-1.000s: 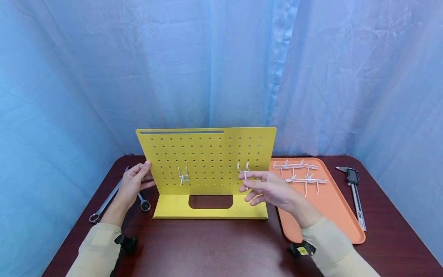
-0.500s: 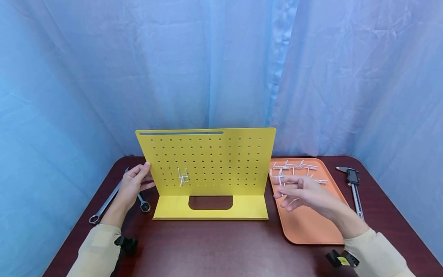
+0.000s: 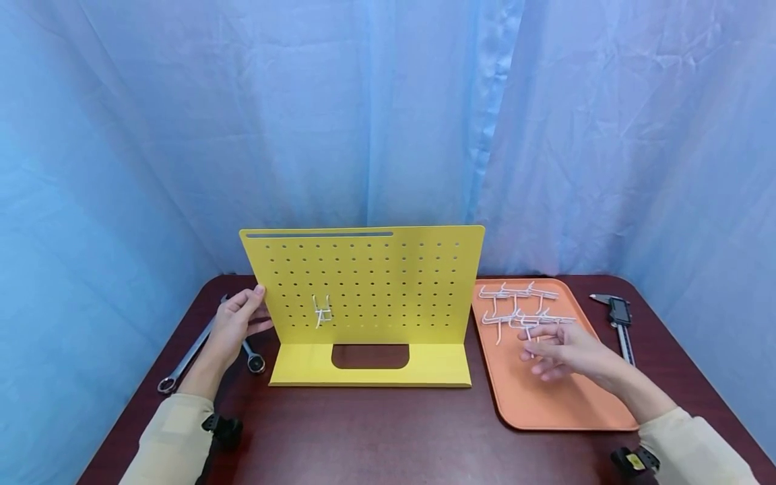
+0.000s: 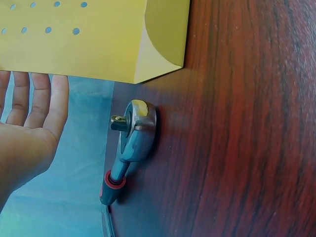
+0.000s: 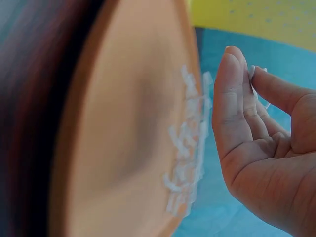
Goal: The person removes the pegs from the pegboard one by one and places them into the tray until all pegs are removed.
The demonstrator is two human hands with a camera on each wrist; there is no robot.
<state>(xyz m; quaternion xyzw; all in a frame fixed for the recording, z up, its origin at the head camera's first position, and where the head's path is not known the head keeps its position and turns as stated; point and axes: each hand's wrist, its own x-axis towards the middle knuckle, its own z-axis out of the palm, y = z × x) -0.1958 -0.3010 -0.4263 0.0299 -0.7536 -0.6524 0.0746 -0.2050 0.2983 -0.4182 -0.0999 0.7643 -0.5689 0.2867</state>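
A yellow pegboard (image 3: pixel 364 269) stands upright on its base, with one white double-prong hook (image 3: pixel 322 314) on its lower left. My left hand (image 3: pixel 235 325) holds the board's left edge, thumb in front; in the left wrist view the fingers (image 4: pixel 59 101) reach up behind it. Over the orange tray (image 3: pixel 564 407), my right hand (image 3: pixel 566 351) pinches another white hook (image 5: pixel 253 76) between thumb and fingertips, though most of that hook is hidden in the right wrist view. Several more white hooks (image 3: pixel 500 294) lie in two rows at the tray's back.
Left of the board lie a long wrench (image 3: pixel 189 357) and a ratchet (image 4: pixel 138 131) with a red-ringed dark handle. A digital caliper (image 3: pixel 620 313) lies right of the tray. Blue curtains (image 3: pixel 364 114) hang behind the dark red table (image 3: pixel 364 431).
My right hand has carried the pinched hook away from the board's right side, rightward over the tray. My left hand stays on the board's edge.
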